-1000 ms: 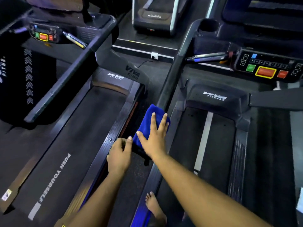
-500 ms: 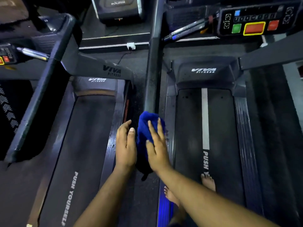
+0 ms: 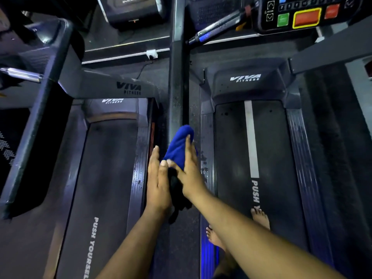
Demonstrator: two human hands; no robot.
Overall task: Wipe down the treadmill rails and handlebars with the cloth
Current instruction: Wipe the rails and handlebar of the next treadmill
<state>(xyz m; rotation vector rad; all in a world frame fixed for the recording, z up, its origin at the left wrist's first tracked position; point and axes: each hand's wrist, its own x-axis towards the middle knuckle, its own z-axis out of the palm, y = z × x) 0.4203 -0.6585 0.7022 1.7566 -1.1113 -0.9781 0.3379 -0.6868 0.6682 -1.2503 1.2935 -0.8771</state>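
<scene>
The blue cloth is pressed against the near end of the dark handrail by the right hand, whose fingers are laid flat and straight over the fabric rather than curled round it. At nine o'clock of it, the left hand is held upright with straight fingers, its thumb touching the cloth's lower edge; nothing is gripped by it.

The task is judged to be at an early or middle stage: only this end of the handrail is covered by the cloth, and specks are seen along the stretch running toward twelve o'clock. The side rail at three o'clock is spotted too. The short grip bar near one o'clock and the far-side rail appear untouched.

The control console hangs at one o'clock. A neighbouring treadmill lies at nine o'clock. Bare feet are planted on the belt at five o'clock. Nothing is seen blocking the handrail ahead.
</scene>
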